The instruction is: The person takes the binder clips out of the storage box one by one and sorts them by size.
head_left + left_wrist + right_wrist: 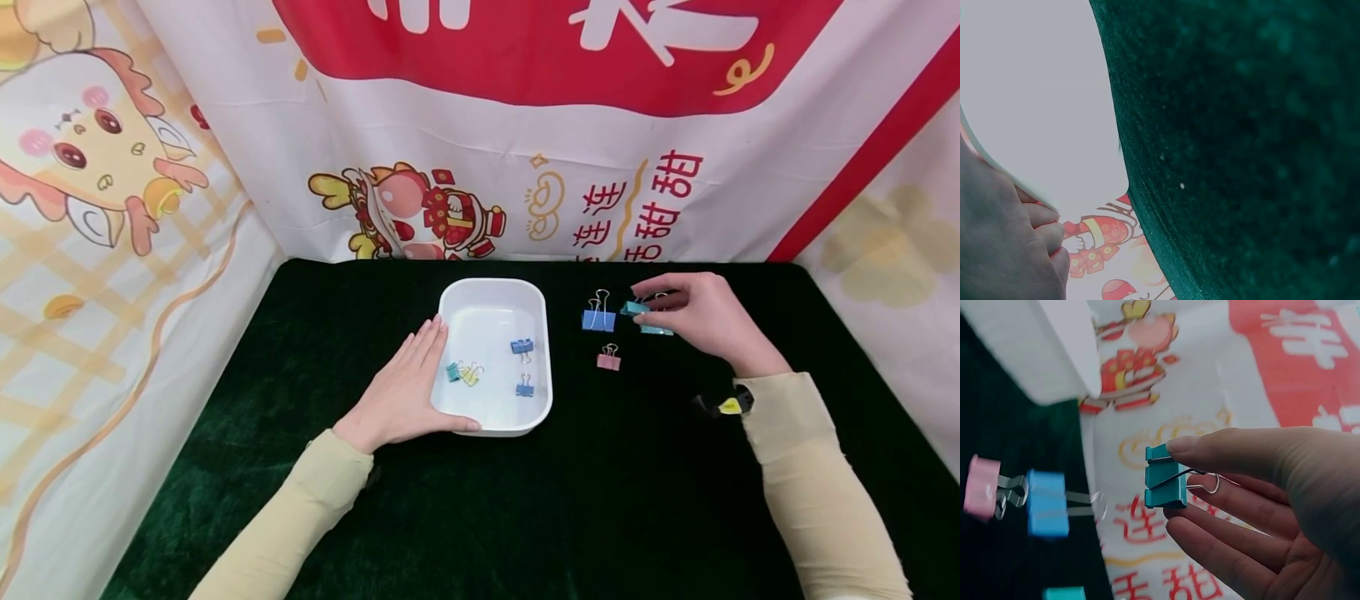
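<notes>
My right hand (708,317) pinches a teal binder clip (1166,482) between thumb and fingers, raised a little over the table at the right. Partly covered by that hand, another teal clip (657,331) lies on the cloth. Left of it are a large blue clip (598,321) and a smaller pink clip (608,363). My left hand (401,392) rests against a white tray (549,367), straight fingers along its left side and thumb at its near edge. Inside the tray lie two small blue clips (525,390), a yellow clip (470,377) and a small teal clip (453,372).
A dark green velvet cloth (465,517) covers the table. Printed white and red fabric (495,125) hangs along the back edge, with more printed fabric (112,333) at the left side.
</notes>
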A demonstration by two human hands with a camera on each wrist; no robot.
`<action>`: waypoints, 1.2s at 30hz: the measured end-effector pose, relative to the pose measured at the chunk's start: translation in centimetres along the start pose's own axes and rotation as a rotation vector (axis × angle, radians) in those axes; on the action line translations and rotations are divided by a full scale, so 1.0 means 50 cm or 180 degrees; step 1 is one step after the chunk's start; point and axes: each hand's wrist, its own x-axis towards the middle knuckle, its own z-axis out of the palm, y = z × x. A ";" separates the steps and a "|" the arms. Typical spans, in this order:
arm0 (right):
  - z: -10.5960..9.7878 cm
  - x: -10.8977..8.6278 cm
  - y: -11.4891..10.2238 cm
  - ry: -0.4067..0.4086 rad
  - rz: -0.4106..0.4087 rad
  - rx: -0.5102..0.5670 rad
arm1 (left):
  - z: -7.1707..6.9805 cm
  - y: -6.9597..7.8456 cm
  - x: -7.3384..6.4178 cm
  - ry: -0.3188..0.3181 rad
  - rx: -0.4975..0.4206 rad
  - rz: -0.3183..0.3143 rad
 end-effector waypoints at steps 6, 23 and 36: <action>-0.011 -0.012 0.048 -0.0211 0.0241 -0.0091 | 0.002 -0.001 0.000 0.0001 -0.0019 -0.0010; -0.006 -0.035 0.151 -0.0893 0.0445 -0.0246 | 0.003 -0.001 0.001 -0.0005 -0.0010 -0.0025; 0.006 -0.036 0.174 -0.0914 0.0520 -0.0240 | 0.004 -0.002 0.001 0.0020 -0.0066 0.0000</action>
